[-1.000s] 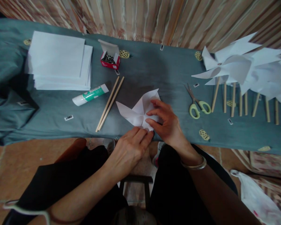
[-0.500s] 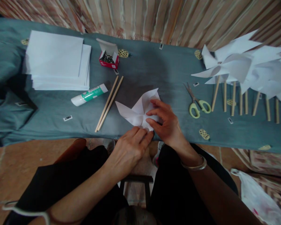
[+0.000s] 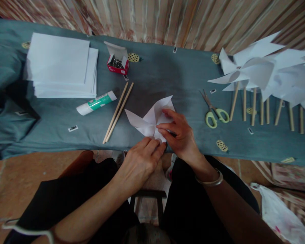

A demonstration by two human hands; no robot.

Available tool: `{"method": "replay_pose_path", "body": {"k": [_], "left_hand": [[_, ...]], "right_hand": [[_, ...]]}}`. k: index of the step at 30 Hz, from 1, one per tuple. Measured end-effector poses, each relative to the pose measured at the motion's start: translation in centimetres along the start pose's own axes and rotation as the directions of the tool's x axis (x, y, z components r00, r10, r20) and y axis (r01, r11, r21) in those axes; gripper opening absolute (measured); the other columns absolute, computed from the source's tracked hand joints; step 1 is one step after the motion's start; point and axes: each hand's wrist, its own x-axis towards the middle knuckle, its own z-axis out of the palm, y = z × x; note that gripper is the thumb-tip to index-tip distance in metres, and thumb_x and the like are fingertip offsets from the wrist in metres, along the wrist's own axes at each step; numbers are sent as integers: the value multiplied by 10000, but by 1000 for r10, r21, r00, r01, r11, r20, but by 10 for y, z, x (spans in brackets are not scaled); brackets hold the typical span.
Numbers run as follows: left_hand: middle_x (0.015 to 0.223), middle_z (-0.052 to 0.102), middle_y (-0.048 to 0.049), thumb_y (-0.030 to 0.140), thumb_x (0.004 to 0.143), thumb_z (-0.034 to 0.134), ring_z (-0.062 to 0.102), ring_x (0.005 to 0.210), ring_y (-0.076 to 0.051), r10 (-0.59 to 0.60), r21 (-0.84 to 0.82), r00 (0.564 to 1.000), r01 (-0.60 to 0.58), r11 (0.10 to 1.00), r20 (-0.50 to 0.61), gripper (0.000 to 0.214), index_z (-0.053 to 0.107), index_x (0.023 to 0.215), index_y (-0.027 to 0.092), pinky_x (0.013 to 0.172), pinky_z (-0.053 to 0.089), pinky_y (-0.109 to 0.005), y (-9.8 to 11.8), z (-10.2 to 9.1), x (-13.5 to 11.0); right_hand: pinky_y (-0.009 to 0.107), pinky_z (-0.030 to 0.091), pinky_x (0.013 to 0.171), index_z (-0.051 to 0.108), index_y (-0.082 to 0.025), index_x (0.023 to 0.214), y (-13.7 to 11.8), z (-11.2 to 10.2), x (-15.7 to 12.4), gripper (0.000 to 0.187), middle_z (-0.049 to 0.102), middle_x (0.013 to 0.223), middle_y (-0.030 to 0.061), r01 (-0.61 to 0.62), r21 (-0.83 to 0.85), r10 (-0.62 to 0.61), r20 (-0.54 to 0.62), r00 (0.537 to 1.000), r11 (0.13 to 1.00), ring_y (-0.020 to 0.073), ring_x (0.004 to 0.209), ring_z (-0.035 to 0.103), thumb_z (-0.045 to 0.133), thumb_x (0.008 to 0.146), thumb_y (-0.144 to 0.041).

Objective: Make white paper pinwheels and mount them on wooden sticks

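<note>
A white paper pinwheel [image 3: 152, 117] lies at the front of the cloth-covered table, its corners curled in toward the middle. My left hand [image 3: 144, 156] grips its near edge, with fingers pressed together on the paper. From the right, my right hand [image 3: 179, 132] bends over the pinwheel, thumb and forefinger closed at its centre and another finger on the right-hand flap. Whether something small sits between those fingertips is hidden. Two thin wooden sticks [image 3: 118, 113] lie side by side to the left. Green-handled scissors [image 3: 213, 112] rest to the right of my right hand.
A glue tube [image 3: 96, 102] lies left of the sticks. Behind it are a stack of white paper [image 3: 59, 61] and an open red box [image 3: 118, 64] of small metal fasteners. Several pinwheels on sticks [image 3: 266, 71] are heaped at the right. The table's near edge [image 3: 66, 150] runs just below my hands.
My right thumb and forefinger have drawn together at the pinwheel's centre. My left hand stays in place on the near edge.
</note>
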Motion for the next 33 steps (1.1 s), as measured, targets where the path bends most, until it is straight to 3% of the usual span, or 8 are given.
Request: {"method": "replay_pose_path", "body": {"k": [8, 15, 28, 33], "left_hand": [[980, 643, -110, 133, 936, 448, 582, 923, -219, 3, 23, 1000, -4, 1000, 19, 234, 603, 1106, 90, 750, 580, -353, 0, -2, 2], [983, 647, -96, 127, 943, 435, 581, 909, -204, 8, 15, 1000, -8, 1000, -12, 224, 610, 1080, 98, 742, 581, -328, 0, -2, 3], [985, 640, -109, 131, 951, 408, 565, 889, -212, 3, -11, 999, -3, 1000, 38, 241, 613, 1064, 74, 731, 578, -345, 2, -6, 5], [968, 648, -109, 127, 951, 407, 575, 886, -213, 7, 3, 999, -7, 1000, 36, 244, 618, 1057, 70, 718, 575, -331, 2, -6, 4]], "right_hand": [[516, 428, 1043, 694, -373, 1041, -4, 0, -11, 295, 520, 1363, -23, 9, -30, -8, 18, 1000, 1000, 279, 1254, 458, 523, 898, -180], [484, 431, 1059, 644, -415, 1103, -3, 0, -14, 314, 536, 1342, -44, 56, -73, -56, 3, 998, 996, 262, 1251, 473, 529, 901, -204], [500, 394, 1078, 645, -396, 1096, -6, 0, -14, 321, 541, 1354, -23, 30, -71, -27, 48, 998, 997, 302, 1266, 456, 538, 880, -184], [497, 392, 1083, 578, -371, 1185, -6, 4, -18, 346, 502, 1387, -6, 84, -127, -78, 55, 995, 988, 278, 1307, 419, 492, 913, -175]]}}
